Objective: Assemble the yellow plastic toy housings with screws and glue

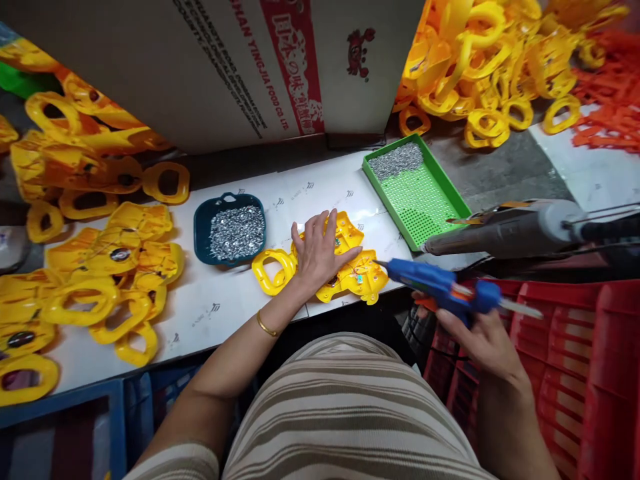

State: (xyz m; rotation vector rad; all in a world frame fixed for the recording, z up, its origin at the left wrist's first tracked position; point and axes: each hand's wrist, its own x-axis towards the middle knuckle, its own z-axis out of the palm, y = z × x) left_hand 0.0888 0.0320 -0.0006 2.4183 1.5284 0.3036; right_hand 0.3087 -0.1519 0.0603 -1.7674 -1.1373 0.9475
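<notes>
My left hand (319, 250) lies with spread fingers over a yellow plastic shell (367, 272) on the white board (225, 303). The shell's inner side faces up and shows thin wires and small parts. A yellow ring-shaped handle (273, 272) sticks out left of my wrist. My right hand (493, 343) is wrapped round a blue glue gun (435, 283), with a pale glue stick (521, 309) out of its back. The gun's nozzle points left, at the right edge of the shell; whether it touches cannot be made out.
A dark teal tray (200, 230) of screws stands left of my left hand, a green tray (443, 180) with small metal parts at the back right. Yellow shells (120, 253) pile up left. A carton (225, 80) stands behind; a grey tool (500, 230) juts in right above a red crate (565, 353).
</notes>
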